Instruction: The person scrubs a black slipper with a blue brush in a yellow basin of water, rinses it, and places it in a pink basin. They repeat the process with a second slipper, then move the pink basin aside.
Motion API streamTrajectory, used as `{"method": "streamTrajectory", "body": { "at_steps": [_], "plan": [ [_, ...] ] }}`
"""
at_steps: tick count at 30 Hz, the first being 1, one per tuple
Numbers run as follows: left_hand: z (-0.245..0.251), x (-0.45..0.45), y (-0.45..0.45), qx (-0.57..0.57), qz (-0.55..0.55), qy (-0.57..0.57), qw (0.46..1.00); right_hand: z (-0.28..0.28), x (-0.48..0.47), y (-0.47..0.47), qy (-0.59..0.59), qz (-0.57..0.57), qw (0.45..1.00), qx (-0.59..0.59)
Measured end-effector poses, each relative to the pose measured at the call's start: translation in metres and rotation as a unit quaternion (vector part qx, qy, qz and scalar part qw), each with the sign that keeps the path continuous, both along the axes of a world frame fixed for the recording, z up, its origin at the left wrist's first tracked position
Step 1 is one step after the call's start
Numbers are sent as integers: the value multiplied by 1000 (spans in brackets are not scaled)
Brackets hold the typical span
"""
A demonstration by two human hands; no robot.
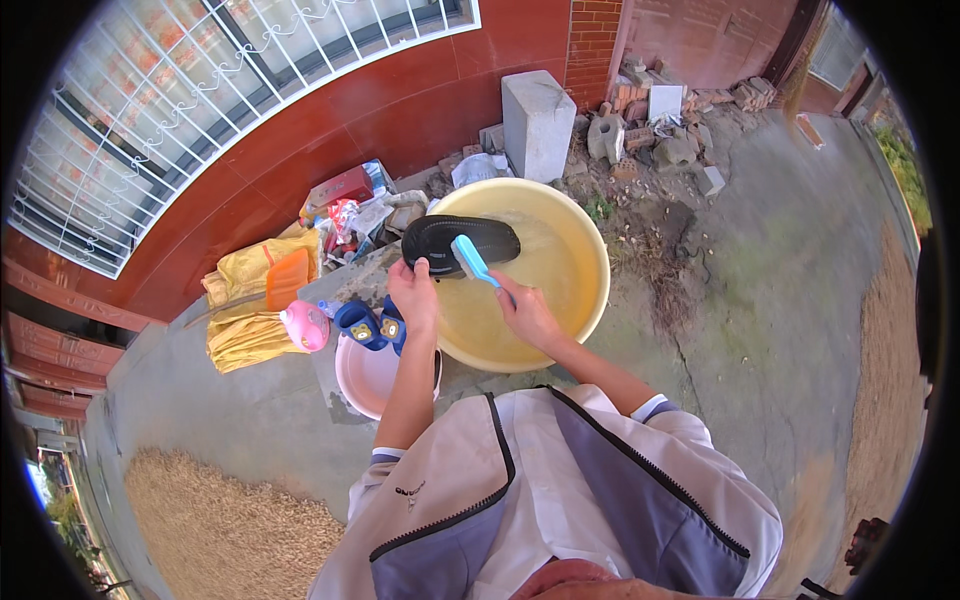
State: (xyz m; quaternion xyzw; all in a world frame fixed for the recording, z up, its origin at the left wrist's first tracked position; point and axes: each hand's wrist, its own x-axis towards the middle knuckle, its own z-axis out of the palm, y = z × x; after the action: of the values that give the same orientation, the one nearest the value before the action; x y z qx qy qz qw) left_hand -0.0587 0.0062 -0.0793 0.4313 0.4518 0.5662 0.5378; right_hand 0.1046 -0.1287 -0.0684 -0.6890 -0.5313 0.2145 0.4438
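Note:
My left hand grips the near left end of a black slipper, holding it over a large pale-yellow plastic basin. A light-blue scrubbing brush is in my right hand, held by its handle. Its bristles point left and rest against or close to the slipper; actual contact is hard to tell. Cloudy, yellowish water lies in the basin. Left of the basin, a pair of small blue clogs with bear faces sits on the rim of a pinkish bucket, partly hidden by my left forearm.
A pink detergent bottle stands beside the bucket, near yellow woven sacks and an orange plastic piece. Behind the basin are a concrete block and brick rubble. Grain is spread on the concrete at lower left.

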Motion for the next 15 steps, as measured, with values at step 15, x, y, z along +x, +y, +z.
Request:
{"method": "streamTrajectory", "body": {
  "at_steps": [15],
  "plan": [
    [-5,-5,-7,-8,-5,9,1000,-1,51,-2,-42,-16,993,-109]
  ]
}}
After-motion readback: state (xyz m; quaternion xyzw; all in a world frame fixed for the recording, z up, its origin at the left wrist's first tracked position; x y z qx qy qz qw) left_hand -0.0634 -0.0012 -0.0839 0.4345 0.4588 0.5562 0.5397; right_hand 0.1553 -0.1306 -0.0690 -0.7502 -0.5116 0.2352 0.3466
